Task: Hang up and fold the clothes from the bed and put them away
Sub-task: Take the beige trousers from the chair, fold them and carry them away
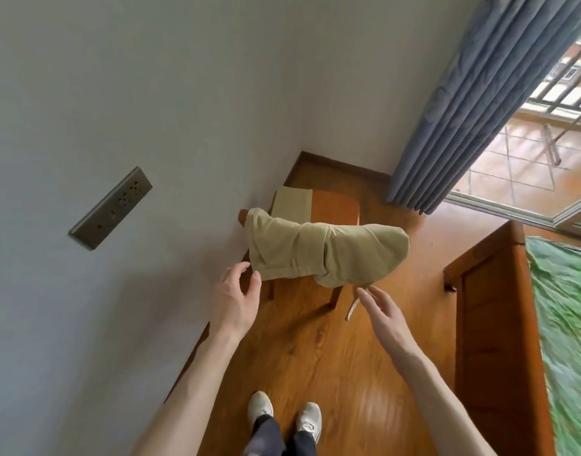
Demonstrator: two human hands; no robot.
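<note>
- The socket plate (110, 208) sits on the wall well left of the stool (328, 213); nothing there matters to me.
- My left hand (237, 299) is open, fingers spread, thumb and fingertips right at the waistband corner of the khaki trousers (318, 250). I can't tell if they touch the cloth or sit just off it.
- The trousers are a folded bundle over the stool, hanging past its near edge. Whether they rest on it or are still dropping I can't say.
- A second folded khaki piece (292, 203) lies on the far left part of the stool seat, behind the bundle.
- A drawstring (353, 306) dangles below the bundle, in front of the stool.
- My right hand (383, 315) is open too, fingers long and loose, holding nothing, just right of the drawstring.
- To do this well, I think I should square the bundle onto the seat with both hands, tuck the drawstring in, and keep the fold from slipping off the near edge.
- The bed (486, 317) with its green sheet (565, 324) is right of the stool, well apart.
</note>
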